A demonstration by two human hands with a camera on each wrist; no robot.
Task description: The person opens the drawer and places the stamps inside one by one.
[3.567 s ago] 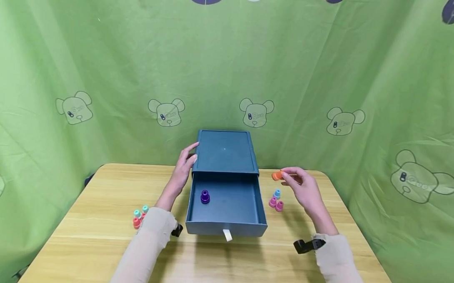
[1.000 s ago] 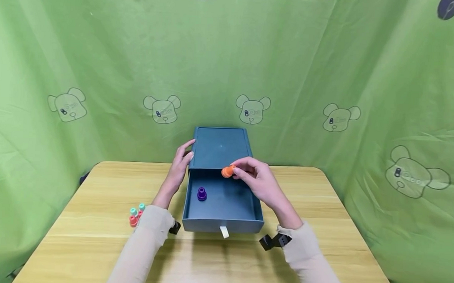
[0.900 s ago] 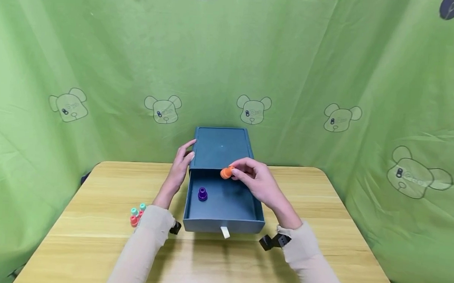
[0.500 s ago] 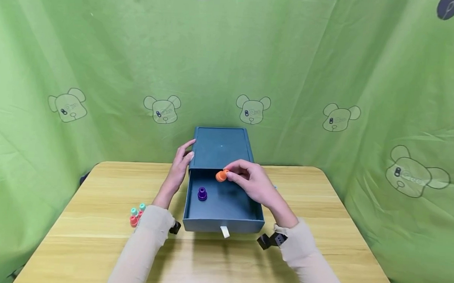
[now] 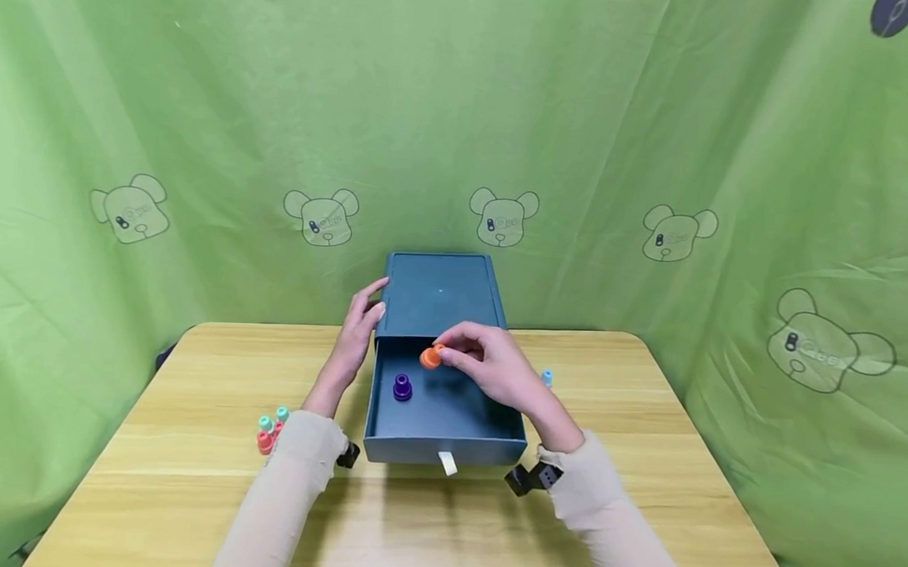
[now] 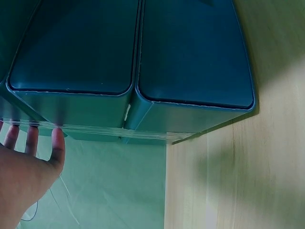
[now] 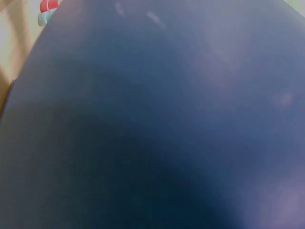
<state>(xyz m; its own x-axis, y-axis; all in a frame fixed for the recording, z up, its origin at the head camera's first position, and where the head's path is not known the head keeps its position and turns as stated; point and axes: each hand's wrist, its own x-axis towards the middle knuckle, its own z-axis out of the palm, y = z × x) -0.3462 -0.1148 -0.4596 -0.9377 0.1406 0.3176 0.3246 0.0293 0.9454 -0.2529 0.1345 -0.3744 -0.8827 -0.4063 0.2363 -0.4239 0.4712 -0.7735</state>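
A blue plastic box (image 5: 440, 291) stands on the table with its drawer (image 5: 457, 413) pulled out toward me. My left hand (image 5: 353, 338) rests on the box's left side, its fingertips touching the wall in the left wrist view. Thumb and fingers of my right hand (image 5: 489, 364) pinch a small orange bell-shaped peg (image 5: 430, 357), tilted above the drawer floor. Inside the drawer, on the left, a purple peg of like shape (image 5: 402, 388) stands upright. The right wrist view is nearly filled by a close blue surface; my right hand is not visible there.
Several red and teal pegs (image 5: 266, 441) stand in a cluster on the wooden table (image 5: 171, 424) at left, partly behind my left sleeve. A light blue peg (image 5: 547, 377) shows beyond my right wrist. A white pull tab (image 5: 448, 463) hangs from the drawer front.
My right hand has carried the orange peg leftward from the table's right side to over the drawer, lately a little further left and lower. My left hand stays on the box.
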